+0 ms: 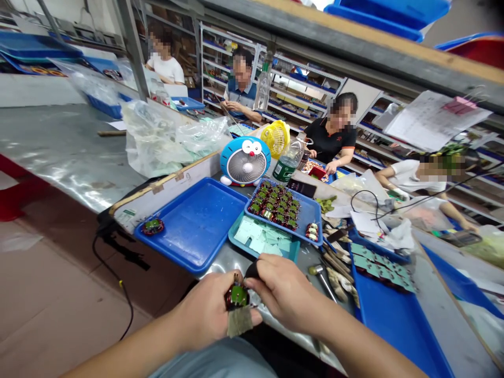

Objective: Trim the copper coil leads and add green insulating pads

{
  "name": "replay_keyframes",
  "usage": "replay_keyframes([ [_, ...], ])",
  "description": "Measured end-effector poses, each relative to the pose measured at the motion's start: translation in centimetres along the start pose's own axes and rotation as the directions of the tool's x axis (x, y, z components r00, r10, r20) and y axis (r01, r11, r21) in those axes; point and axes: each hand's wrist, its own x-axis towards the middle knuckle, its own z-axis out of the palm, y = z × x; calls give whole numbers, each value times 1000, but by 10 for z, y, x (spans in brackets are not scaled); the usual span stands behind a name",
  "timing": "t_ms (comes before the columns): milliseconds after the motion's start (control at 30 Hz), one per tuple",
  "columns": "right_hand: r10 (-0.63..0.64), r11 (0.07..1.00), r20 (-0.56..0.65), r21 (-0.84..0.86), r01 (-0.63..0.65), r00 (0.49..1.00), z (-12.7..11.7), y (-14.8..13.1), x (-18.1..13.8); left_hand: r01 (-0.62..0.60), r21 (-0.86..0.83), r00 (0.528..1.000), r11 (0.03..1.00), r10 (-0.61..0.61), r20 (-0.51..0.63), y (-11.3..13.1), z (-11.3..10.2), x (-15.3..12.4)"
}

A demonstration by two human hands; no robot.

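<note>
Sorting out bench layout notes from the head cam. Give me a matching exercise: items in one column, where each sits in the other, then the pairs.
Items
1. Doraemon-style desk fan
2. Wound coil on a green board
3. Pale green paper squares
4. Lone wound coil

Places
A. Held in the person's left hand
B. In the large blue tray
C. Behind the blue trays, at the bench's far side
D. In the teal tray

Pairs: 1-C, 2-A, 3-D, 4-B
</note>
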Motion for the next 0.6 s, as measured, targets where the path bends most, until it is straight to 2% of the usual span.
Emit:
replay_keyframes([
  [167,24,997,-73,79,-18,997,18,-2,7,-16,-80,1000,997,16,-6,-4,-3,0],
  [300,124,975,-80,194,-107,989,12,4,10,0,-171,1000,985,5,27,-5,-9,3],
  [367,198,950,-105,265,-164,975,4,8,9,0,-362,999,932,17,44,-6,-12,5],
  [467,269,913,-127,348,-211,955,-3,10,4,-5,-612,996,791,59,68,-7,-10,8],
  [600,284,890,-125,404,-212,951,4,7,0,5,-665,995,747,62,77,-9,-5,11],
])
